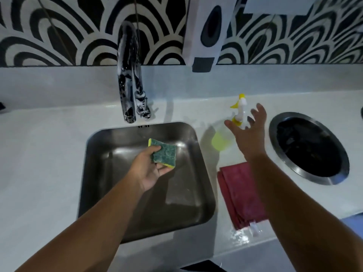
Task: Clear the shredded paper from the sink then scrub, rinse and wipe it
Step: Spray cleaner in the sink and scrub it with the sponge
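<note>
The left hand [149, 170] grips the sponge [164, 153] above the sink [110, 165]. The right hand [247, 133], fingers [261, 112] spread wide, is nearer the upright spray bottle [242, 107], just beyond it toward the desk's [39, 154] back edge, perhaps touching.

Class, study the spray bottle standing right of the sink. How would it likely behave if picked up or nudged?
The spray bottle looks tall and narrow, so a nudge from the open right hand could tip it. Only a little yellow liquid shows at its base, so it is probably light.
</note>
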The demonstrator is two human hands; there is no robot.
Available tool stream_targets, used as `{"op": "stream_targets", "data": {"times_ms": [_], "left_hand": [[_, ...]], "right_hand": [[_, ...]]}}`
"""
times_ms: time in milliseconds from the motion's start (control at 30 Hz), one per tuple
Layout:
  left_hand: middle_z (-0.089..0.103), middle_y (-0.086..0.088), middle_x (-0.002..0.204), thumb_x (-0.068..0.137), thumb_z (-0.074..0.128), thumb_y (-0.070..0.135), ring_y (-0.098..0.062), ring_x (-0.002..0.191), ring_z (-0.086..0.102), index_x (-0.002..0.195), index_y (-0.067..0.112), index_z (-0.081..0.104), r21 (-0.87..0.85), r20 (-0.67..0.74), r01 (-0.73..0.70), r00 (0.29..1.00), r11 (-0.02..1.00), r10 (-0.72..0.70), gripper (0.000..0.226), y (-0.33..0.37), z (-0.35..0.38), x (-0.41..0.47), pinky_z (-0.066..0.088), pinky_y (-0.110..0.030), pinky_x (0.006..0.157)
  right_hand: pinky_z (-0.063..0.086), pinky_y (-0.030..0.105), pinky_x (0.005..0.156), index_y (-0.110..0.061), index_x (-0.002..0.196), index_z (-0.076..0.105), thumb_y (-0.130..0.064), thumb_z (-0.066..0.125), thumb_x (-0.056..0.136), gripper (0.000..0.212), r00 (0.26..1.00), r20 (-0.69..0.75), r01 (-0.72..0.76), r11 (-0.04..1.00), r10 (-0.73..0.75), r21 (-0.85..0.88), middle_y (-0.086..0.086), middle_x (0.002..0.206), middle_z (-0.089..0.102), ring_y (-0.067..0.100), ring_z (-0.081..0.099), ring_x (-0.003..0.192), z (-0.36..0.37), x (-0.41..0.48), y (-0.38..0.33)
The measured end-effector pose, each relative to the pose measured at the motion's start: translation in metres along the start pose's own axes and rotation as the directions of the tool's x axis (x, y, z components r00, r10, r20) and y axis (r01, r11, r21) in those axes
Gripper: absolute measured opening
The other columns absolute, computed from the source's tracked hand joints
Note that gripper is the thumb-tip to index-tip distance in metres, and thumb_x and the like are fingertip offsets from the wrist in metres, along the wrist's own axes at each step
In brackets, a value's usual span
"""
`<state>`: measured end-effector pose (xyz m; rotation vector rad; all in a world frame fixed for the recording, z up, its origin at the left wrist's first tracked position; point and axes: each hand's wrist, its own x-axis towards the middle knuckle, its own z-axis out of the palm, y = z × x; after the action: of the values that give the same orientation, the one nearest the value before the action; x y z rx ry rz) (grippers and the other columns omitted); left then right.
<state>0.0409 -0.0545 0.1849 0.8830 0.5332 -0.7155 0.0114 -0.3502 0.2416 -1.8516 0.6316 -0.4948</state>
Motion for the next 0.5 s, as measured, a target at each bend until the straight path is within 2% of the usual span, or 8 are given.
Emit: {"op": "stream_targets", "data": {"times_ms": [100,167,200,267,333,367,433,500], "left_hand": [[0.074,-0.015,0.111,0.100,0.055,0.036,-0.037,0.112,0.067,0.119,0.013,0.061,-0.067,0.034,-0.026,0.999,0.997,0.029,0.031,-0.001,0.012,-0.001,0.046,-0.063,0.103],[0.074,-0.015,0.117,0.100,0.052,0.048,-0.036,0.111,0.069,0.126,0.013,0.060,-0.107,0.042,-0.044,0.998,0.993,0.049,0.044,0.000,0.013,-0.002,0.046,-0.066,0.103],[0.072,-0.015,0.124,0.100,0.050,0.052,-0.036,0.113,0.069,0.131,0.014,0.058,-0.124,0.052,-0.054,0.997,0.991,0.060,0.049,0.001,0.013,-0.002,0.048,-0.066,0.100],[0.067,-0.016,0.132,0.100,0.048,0.057,-0.037,0.116,0.068,0.131,0.023,0.057,-0.164,0.049,-0.100,0.993,0.981,0.109,0.047,0.005,0.009,-0.002,0.052,-0.064,0.095],[0.067,-0.016,0.133,0.101,0.046,0.058,-0.036,0.119,0.066,0.129,0.024,0.060,-0.186,0.010,-0.159,0.986,0.970,0.164,0.046,0.011,0.005,-0.006,0.054,-0.060,0.094],[0.067,-0.016,0.132,0.101,0.046,0.057,-0.035,0.121,0.065,0.129,0.022,0.062,-0.180,-0.010,-0.199,0.980,0.963,0.201,0.048,0.016,0.003,-0.008,0.056,-0.057,0.092],[0.066,-0.016,0.133,0.102,0.045,0.054,-0.033,0.116,0.066,0.131,0.017,0.062,-0.115,-0.023,-0.282,0.959,0.952,0.282,0.049,0.025,-0.003,-0.014,0.060,-0.046,0.079],[0.067,-0.016,0.129,0.104,0.045,0.050,-0.031,0.103,0.066,0.127,0.018,0.061,-0.058,-0.023,-0.339,0.941,0.939,0.338,0.043,0.033,-0.007,-0.022,0.055,-0.039,0.072]], "right_hand": [[0.051,0.032,0.095,-0.040,0.151,0.029,-0.039,0.082,0.083,0.086,0.980,0.172,0.131,0.971,-0.096,-0.202,-0.010,0.139,0.051,0.011,0.060,0.115,0.004,0.023,-0.008],[0.052,0.041,0.100,-0.034,0.144,0.042,-0.039,0.073,0.091,0.061,0.954,0.238,0.247,0.924,-0.181,-0.291,-0.006,0.132,0.059,0.015,0.061,0.114,0.011,0.029,-0.009],[0.054,0.043,0.098,-0.030,0.136,0.050,-0.036,0.070,0.093,0.048,0.939,0.263,0.300,0.905,-0.224,-0.302,-0.006,0.125,0.063,0.015,0.064,0.107,0.016,0.029,-0.010],[0.056,0.036,0.089,-0.025,0.121,0.061,-0.025,0.066,0.094,0.028,0.891,0.327,0.415,0.859,-0.316,-0.299,-0.003,0.111,0.069,0.015,0.066,0.090,0.030,0.020,-0.018],[0.051,0.025,0.083,-0.022,0.115,0.068,-0.013,0.063,0.088,0.029,0.806,0.435,0.537,0.805,-0.401,-0.254,0.002,0.106,0.072,0.017,0.066,0.085,0.048,-0.002,-0.027],[0.049,0.022,0.082,-0.021,0.113,0.070,-0.010,0.062,0.082,0.033,0.750,0.503,0.577,0.797,-0.430,-0.178,0.003,0.106,0.073,0.016,0.066,0.085,0.059,-0.017,-0.033],[0.050,0.020,0.079,-0.024,0.105,0.073,-0.014,0.060,0.076,0.034,0.667,0.637,0.521,0.853,-0.385,-0.029,-0.001,0.101,0.073,0.010,0.065,0.080,0.080,-0.049,-0.041],[0.053,0.026,0.073,-0.037,0.092,0.069,-0.027,0.057,0.072,0.025,0.615,0.764,0.403,0.911,-0.196,-0.091,-0.006,0.089,0.072,0.010,0.065,0.076,0.101,-0.076,-0.043]]}}
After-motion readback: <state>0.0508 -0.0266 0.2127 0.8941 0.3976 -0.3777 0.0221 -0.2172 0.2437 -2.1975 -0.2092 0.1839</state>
